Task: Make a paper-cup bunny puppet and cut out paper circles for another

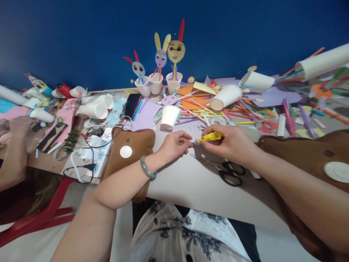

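My right hand (227, 142) is closed around a yellow glue stick (209, 137), its narrow end pointing left. A small purple piece shows at that end, close to my left fingertips. Thumb and fingers of my left hand (176, 145) are pressed together; what they hold, if anything, is too small to make out. Below my right hand lies a pair of black-handled scissors (231, 174), blades toward the left. A white paper cup (170, 117) stands just beyond my left hand, with a purple paper face (169, 99) above it.
Three white cups with paper-faced figures (176, 52) stand against the blue wall. Coloured sticks, paper scraps and paper cups (226, 97) crowd the table's back and right. Brown cushions (297, 153) lie at both sides. A power strip (105, 154) and another person's hand (17, 145) are left.
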Available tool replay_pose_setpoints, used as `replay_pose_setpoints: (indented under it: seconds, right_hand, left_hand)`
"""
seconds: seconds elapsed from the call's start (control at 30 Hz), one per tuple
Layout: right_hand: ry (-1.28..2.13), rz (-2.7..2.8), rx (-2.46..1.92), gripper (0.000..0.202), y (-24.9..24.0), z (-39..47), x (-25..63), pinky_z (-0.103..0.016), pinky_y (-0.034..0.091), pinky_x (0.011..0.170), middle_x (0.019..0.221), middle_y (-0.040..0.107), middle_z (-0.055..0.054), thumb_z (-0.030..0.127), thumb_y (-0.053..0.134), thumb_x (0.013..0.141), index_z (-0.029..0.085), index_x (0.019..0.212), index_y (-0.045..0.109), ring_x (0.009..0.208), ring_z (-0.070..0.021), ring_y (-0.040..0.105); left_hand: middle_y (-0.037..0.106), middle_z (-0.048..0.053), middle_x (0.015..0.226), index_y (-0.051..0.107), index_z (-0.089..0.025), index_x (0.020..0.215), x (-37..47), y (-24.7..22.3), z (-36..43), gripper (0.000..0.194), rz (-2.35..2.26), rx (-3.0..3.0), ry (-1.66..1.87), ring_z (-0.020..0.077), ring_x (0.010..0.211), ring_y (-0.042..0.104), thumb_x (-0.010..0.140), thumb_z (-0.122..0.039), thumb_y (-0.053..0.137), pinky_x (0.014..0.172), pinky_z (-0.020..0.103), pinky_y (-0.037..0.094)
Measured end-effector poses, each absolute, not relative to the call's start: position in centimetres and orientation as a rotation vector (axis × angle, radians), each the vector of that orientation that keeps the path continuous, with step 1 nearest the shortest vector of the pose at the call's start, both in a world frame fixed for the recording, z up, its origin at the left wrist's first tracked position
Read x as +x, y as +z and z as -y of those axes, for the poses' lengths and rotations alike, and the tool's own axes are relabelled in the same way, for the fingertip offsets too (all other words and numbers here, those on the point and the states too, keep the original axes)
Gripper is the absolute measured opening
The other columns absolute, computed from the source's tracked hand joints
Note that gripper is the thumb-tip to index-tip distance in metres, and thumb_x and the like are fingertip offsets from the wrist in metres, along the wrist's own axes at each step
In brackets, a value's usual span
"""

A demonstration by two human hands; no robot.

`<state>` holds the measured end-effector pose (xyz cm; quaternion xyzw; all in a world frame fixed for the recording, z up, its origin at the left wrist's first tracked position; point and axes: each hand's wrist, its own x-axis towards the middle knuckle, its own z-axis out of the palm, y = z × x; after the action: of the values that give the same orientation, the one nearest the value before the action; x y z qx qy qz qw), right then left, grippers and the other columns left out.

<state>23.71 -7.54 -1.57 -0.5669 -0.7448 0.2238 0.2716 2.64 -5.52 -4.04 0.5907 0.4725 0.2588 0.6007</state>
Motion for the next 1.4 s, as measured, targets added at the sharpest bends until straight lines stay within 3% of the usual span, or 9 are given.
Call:
replay_pose_setpoints:
  seconds: [0.13,0.27,0.53,0.83,1.1,1.4]
  right_hand:
    - [0.633,1.993,-1.581,0.018,-1.6,6.9,23.9,-0.03,0.035,0.054,0.053,0.057,0.003,0.038,0.068,0.072,0.023,0.081,0.071,0.05,-0.0151,0.047]
    - [0.66,1.988,-1.617,0.018,-1.8,6.5,24.0,-0.031,0.038,0.056,0.056,0.061,0.001,0.039,0.069,0.07,0.024,0.079,0.07,0.053,-0.017,0.052]
    - [0.674,2.028,-1.65,0.015,-2.6,6.6,23.5,-0.031,0.042,0.061,0.064,0.068,-0.001,0.032,0.066,0.068,0.023,0.079,0.07,0.061,-0.0198,0.06]
    - [0.653,2.128,-1.585,0.014,-1.7,7.3,22.9,-0.032,0.041,0.062,0.068,0.067,-0.005,0.036,0.061,0.084,0.023,0.078,0.063,0.064,-0.0208,0.059]
    - [0.546,2.231,-1.658,0.012,-1.9,7.2,22.4,-0.032,0.035,0.058,0.07,0.068,-0.006,0.036,0.06,0.083,0.025,0.079,0.057,0.064,-0.0223,0.06]
    - [0.613,2.079,-1.615,0.012,-1.9,6.3,24.0,-0.032,0.039,0.059,0.064,0.064,-0.003,0.035,0.064,0.078,0.024,0.076,0.058,0.06,-0.0202,0.056]
  left_hand:
    - [0.072,0.001,0.082,0.069,-0.015,0.1,1.9,-3.1,5.7,0.014,-1.193,1.845,0.577,0.0125,0.074,0.065,0.088,-0.012,0.064,0.072,0.026,0.052]
    - [0.074,0.007,0.101,0.074,-0.018,0.105,1.7,-2.1,6.7,0.019,-1.164,2.391,0.314,0.0207,0.095,0.069,0.097,-0.021,0.058,0.084,0.034,0.053]
    - [0.071,0.011,0.098,0.068,-0.016,0.125,2.8,-1.3,7.7,0.034,-1.006,2.832,-0.123,0.0247,0.097,0.068,0.107,-0.027,0.042,0.083,0.036,0.052]
    - [0.071,0.013,0.1,0.065,-0.011,0.119,3.0,-1.3,7.9,0.03,-0.992,2.849,-0.156,0.0258,0.099,0.068,0.107,-0.025,0.042,0.084,0.038,0.051]
    - [0.073,0.014,0.1,0.065,-0.011,0.112,3.3,-0.7,8.0,0.028,-0.994,2.823,-0.22,0.0266,0.098,0.068,0.106,-0.025,0.042,0.081,0.038,0.051]
    - [0.073,0.014,0.101,0.059,-0.011,0.128,3.1,-0.9,8.1,0.031,-0.99,2.851,-0.201,0.0249,0.096,0.067,0.107,-0.022,0.039,0.078,0.035,0.047]
